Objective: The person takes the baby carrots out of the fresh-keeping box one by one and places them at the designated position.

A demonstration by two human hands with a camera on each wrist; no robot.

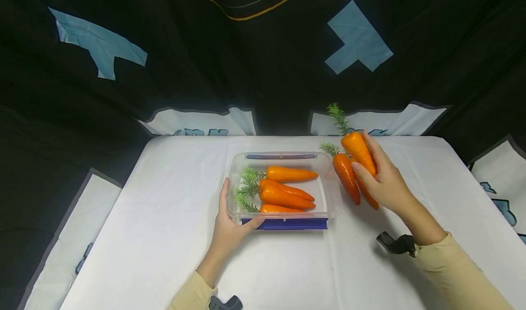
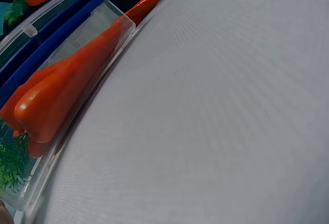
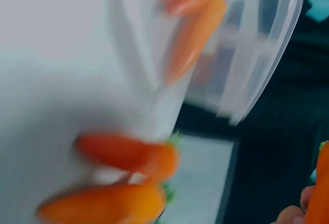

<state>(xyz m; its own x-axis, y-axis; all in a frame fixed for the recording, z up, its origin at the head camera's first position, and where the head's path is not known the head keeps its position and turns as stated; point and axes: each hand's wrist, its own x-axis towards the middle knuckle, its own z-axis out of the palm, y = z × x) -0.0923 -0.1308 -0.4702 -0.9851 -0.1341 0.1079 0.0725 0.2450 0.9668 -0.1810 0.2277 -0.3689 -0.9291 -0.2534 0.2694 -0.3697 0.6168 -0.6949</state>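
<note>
My left hand (image 1: 228,228) holds the near left corner of a clear plastic container (image 1: 336,182), its thumb at the blue front latch (image 1: 287,224) and its fingers along the left wall. Several orange carrots (image 1: 291,174) with green tops lie inside, tips to the right. Above the table, right of the container, my right hand (image 1: 385,180) grips a carrot (image 1: 358,149) between thumb and fingers, its leafy top pointing away. Beneath it lie a redder carrot (image 1: 346,175) and a partly covered carrot (image 1: 367,191); the right wrist view shows this redder carrot (image 3: 115,149) blurred.
A white cloth covers the table (image 1: 164,237). Behind its far edge hangs a dark curtain (image 1: 263,72) with pale blue shapes. A dark strap piece (image 1: 396,244) sits at the right wrist, and a similar strap piece (image 1: 226,303) is by the left sleeve.
</note>
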